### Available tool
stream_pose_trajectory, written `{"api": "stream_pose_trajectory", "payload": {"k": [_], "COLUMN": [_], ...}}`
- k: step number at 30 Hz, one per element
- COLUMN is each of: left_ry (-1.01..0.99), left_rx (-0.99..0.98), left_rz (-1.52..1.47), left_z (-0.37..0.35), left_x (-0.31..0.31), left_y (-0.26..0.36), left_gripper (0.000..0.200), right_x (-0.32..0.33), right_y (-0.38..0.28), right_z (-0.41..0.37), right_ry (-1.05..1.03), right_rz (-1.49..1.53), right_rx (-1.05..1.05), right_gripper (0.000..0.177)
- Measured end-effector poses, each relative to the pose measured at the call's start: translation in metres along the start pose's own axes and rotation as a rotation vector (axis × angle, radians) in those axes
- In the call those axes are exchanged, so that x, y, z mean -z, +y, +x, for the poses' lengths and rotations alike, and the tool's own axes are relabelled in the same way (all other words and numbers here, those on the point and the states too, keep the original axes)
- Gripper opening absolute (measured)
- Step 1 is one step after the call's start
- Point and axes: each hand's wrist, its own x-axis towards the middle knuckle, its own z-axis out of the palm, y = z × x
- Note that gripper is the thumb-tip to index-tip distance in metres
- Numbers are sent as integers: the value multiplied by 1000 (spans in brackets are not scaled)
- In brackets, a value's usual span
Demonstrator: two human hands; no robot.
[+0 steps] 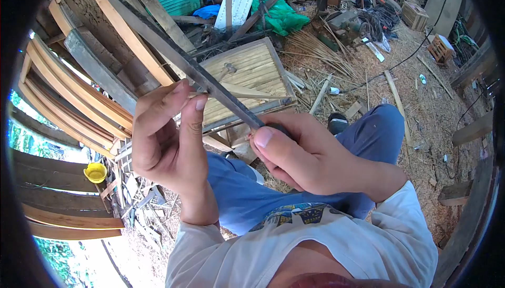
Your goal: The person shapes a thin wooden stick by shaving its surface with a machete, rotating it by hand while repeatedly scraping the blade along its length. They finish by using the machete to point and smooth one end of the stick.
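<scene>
My right hand [310,156] is closed round the dark handle of a long machete [184,63], thumb pressed near the base of the blade. The blade slants up and away to the upper left, passing just beyond my left fingertips. My left hand [171,141] is raised with thumb and forefinger pinched on a thin pale strip beside the blade; most of the strip is hidden. Below the blade stands a low table [263,59] with a slatted top, where a hammer-like tool [229,69] lies. Pale wood [247,91] shows beneath the blade, near its handle end.
Curved wooden lengths [79,85] lean at the left, above a yellow bowl [95,173]. Thin sticks [321,51] and shavings litter the ground. Green plastic [281,20] lies at the back, and a black cable [410,51] crosses the right side. A wooden crate [414,16] stands far right.
</scene>
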Motion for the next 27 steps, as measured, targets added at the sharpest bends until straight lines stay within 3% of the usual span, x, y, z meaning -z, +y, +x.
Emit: {"api": "stream_pose_trajectory", "payload": {"k": [17, 27], "left_ry": [-17, -12], "left_rx": [7, 49], "left_rz": [-29, -19], "left_z": [-1, -3], "left_x": [-3, 2], "left_y": [6, 14], "left_gripper": [25, 23], "right_x": [4, 13], "right_y": [4, 16], "right_z": [-6, -6], "right_ry": [-30, 26], "right_rz": [-38, -61], "right_rx": [45, -43], "right_gripper": [35, 42]}}
